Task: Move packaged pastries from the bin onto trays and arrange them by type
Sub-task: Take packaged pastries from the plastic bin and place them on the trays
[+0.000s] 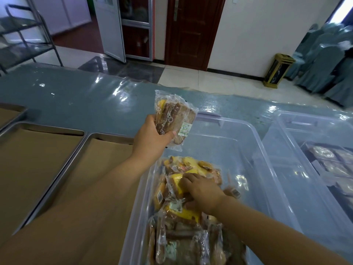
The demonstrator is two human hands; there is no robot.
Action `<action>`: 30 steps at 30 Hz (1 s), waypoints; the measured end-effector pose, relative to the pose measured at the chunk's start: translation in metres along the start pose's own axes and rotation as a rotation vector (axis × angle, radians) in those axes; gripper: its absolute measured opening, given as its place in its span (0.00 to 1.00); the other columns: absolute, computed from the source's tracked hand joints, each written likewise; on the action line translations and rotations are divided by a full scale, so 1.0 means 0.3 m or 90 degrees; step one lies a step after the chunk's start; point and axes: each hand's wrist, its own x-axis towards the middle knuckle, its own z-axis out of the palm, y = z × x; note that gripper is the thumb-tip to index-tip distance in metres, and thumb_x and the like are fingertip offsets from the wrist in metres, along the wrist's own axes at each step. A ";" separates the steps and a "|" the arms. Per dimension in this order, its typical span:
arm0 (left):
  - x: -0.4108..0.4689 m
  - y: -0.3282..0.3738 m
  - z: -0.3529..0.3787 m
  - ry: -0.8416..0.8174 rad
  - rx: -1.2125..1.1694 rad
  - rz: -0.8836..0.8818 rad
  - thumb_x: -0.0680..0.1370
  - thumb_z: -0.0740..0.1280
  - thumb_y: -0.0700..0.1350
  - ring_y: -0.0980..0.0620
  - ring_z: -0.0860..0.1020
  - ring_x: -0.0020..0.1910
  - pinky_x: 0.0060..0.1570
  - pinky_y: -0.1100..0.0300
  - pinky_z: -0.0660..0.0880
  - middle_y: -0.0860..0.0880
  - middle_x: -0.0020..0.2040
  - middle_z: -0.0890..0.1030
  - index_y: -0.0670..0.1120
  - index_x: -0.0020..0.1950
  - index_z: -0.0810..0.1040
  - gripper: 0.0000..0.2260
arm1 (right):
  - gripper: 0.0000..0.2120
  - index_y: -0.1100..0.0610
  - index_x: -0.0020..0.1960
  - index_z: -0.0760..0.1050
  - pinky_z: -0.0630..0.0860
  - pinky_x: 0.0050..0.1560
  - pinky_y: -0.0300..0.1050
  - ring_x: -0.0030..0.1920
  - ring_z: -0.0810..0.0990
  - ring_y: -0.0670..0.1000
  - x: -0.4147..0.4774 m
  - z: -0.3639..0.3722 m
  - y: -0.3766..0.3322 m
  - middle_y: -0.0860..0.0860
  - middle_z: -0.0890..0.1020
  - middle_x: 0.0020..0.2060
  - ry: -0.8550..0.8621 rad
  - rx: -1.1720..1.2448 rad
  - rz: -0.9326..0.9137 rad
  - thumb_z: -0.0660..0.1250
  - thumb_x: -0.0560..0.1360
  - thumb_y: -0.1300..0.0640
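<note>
Head view: the left hand (pixel 152 133) is clamped on a crinkly, clear-wrapped pastry pack (pixel 172 117) of brown and yellow slices. It holds it above the bin's far rim, likely bound for the paper-lined metal trays (pixel 57 129) at nine o'clock. At five o'clock the right hand (pixel 202 192) lies on the heaped packs (pixel 177 234) inside the see-through plastic bin (pixel 238 142); I cannot tell whether it grips one.

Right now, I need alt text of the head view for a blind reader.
A left hand holds wrapped pastries over the far edge of a clear plastic bin, while the right hand rests on the pile of packs inside it. Brown-lined metal trays lie to its left.
</note>
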 end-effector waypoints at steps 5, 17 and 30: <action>-0.001 0.001 0.006 0.000 0.019 0.002 0.70 0.72 0.57 0.54 0.77 0.46 0.42 0.57 0.74 0.56 0.49 0.78 0.53 0.58 0.68 0.22 | 0.16 0.57 0.59 0.67 0.71 0.42 0.47 0.50 0.76 0.56 0.002 -0.019 0.015 0.55 0.73 0.59 0.016 -0.010 -0.025 0.64 0.75 0.51; -0.040 0.047 -0.033 0.108 -0.065 0.041 0.70 0.72 0.54 0.58 0.76 0.43 0.39 0.61 0.73 0.62 0.44 0.75 0.56 0.54 0.67 0.18 | 0.10 0.55 0.40 0.70 0.64 0.31 0.41 0.35 0.72 0.49 -0.010 -0.188 0.037 0.50 0.75 0.34 0.383 0.460 0.345 0.57 0.79 0.57; -0.127 -0.025 -0.395 0.211 -0.234 0.033 0.69 0.75 0.49 0.69 0.76 0.46 0.39 0.77 0.71 0.60 0.47 0.77 0.57 0.57 0.68 0.21 | 0.04 0.49 0.44 0.72 0.77 0.42 0.41 0.40 0.76 0.41 0.245 -0.486 -0.531 0.44 0.77 0.39 0.738 0.852 0.170 0.62 0.77 0.57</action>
